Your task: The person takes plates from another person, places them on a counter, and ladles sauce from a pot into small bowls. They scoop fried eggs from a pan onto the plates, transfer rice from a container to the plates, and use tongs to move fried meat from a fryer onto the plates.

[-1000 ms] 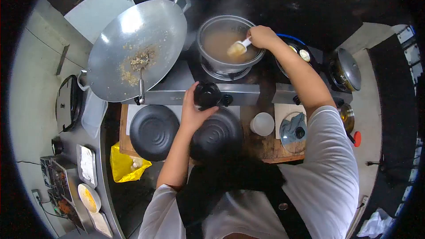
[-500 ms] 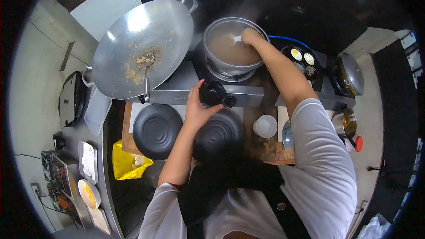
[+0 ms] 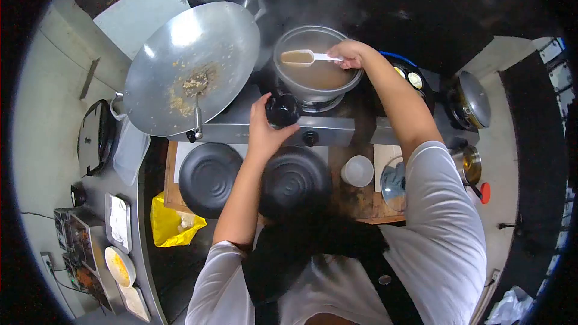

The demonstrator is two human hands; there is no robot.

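My right hand [image 3: 351, 54] grips the handle of a white ladle [image 3: 301, 57] held level over the steaming pot of brown broth [image 3: 328, 75] on the stove. The ladle's bowl is full of broth. My left hand [image 3: 263, 133] holds a small black bowl [image 3: 282, 110] up near the pot's near left rim, just below the ladle. Two large black bowls stand upside down on the wooden board, one on the left [image 3: 210, 179] and one [image 3: 295, 181] under my left forearm.
A big steel wok [image 3: 192, 66] with food scraps and a spatula sits on the left burner. Right of the pot are a pan with eggs [image 3: 412, 75], a lidded steel pot [image 3: 471, 101], a white cup [image 3: 357, 171] and a glass lid [image 3: 394, 183]. A yellow bag [image 3: 171, 222] lies below the board.
The ladle has come up out of the broth, filled, and swung left over the pot. My left hand has lifted the small black bowl up toward the pot.
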